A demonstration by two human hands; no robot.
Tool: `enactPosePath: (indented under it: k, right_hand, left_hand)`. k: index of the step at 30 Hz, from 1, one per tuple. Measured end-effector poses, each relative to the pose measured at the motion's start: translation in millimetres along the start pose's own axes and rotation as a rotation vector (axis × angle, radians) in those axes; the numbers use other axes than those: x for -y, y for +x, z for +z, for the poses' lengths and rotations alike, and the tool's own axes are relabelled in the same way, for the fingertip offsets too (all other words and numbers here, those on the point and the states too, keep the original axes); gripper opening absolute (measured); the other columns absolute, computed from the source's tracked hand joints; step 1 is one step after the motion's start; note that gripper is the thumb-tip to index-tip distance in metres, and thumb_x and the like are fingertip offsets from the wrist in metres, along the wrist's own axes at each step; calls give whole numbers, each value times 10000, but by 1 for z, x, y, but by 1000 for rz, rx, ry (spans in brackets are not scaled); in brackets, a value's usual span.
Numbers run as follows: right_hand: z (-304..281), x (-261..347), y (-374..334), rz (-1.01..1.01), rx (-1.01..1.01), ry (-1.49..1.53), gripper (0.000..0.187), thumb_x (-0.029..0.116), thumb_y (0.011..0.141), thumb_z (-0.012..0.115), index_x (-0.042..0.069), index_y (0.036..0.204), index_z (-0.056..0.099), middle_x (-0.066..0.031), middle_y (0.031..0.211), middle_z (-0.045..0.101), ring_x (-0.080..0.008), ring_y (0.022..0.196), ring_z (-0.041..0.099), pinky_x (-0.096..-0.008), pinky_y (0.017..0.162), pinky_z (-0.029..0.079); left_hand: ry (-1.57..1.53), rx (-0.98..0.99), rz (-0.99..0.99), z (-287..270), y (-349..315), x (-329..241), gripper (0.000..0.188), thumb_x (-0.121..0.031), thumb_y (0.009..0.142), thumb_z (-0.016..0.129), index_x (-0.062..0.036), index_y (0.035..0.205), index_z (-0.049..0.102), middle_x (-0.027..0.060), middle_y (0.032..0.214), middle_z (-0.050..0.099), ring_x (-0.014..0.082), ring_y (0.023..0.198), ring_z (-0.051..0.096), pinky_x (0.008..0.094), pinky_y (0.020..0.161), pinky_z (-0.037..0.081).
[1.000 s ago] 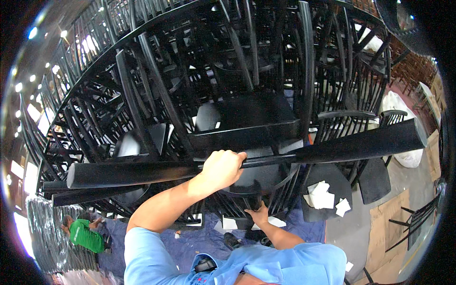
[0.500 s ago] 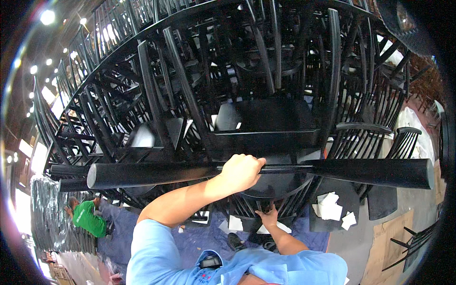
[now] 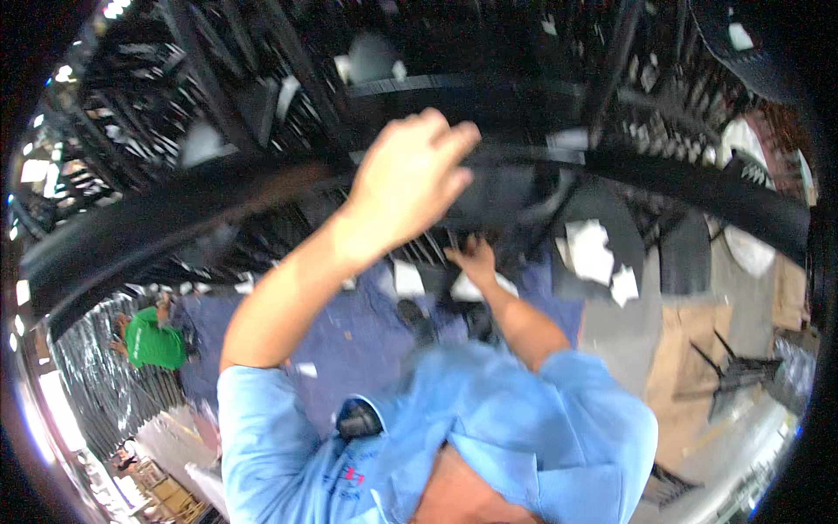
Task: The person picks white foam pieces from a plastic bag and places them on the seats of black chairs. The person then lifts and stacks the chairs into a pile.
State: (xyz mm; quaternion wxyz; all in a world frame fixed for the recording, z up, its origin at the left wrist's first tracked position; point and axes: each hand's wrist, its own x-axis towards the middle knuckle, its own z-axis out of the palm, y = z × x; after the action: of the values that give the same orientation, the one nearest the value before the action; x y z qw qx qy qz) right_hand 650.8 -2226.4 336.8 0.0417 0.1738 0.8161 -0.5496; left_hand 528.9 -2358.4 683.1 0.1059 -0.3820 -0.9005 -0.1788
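Note:
My left hand is blurred, in front of the thin crossbar between two thick black chair legs. Its fingers are parted and look open; whether the palm still touches the bar cannot be made out. The left leg and the right leg sweep out to both sides, close to the camera. Lower down, my right hand is closed around the dark spindled back of the black chair, its fingers among the spindles. Part of this grip is hidden in shadow.
Black chairs are piled ahead. White paper pieces lie on a dark seat at right, beyond a blue floor cover. A person in green crouches at left by wrapped goods. A cardboard sheet and a black chair are at right.
The legs and crossbar have shifted up in the picture and look larger and bowed. My left hand has moved up with them, its fingers loosening from the bar. My right hand stays at the chair back.

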Motion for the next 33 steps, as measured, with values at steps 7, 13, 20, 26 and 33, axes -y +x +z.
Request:
enactPosePath:
  k: [7,13,20,26,33]
  right_hand:
    - [3,-45,12,-18,252,-17,533,377,708,928,50,687,508,-61,659,565,-192,629,516,-372,615,449]
    - [6,-37,13,85,301,21,478,341,738,917,61,691,532,-38,706,608,-138,685,552,-324,664,465]
    - [6,-7,6,172,301,208,350,238,734,922,67,911,674,-27,909,700,-156,817,637,-324,723,518]
    - [11,-45,20,310,263,352,293,42,811,838,85,1014,631,-85,1015,700,-221,968,712,-385,778,630]
    - [12,-53,22,301,275,327,227,54,848,800,108,966,614,-68,1000,674,-199,918,667,-426,778,611]
  left_hand:
    - [-149,-454,-186,34,-144,6,228,10,812,723,2,1039,702,159,1012,665,318,919,653,371,831,527]
    - [-689,-165,-1174,172,-335,7,151,-76,944,657,9,1055,714,83,919,724,134,823,670,290,755,534]
    - [-684,-34,-1311,306,-469,-24,280,-217,881,712,-22,1082,738,122,862,741,191,791,700,351,733,545]
    - [-488,-103,-1249,388,-473,-1,342,-123,789,734,-47,1123,717,200,991,693,396,913,667,450,851,542]
    - [-265,-198,-1300,417,-446,32,529,-124,809,739,-126,1324,617,159,1426,475,403,1206,515,488,965,499]
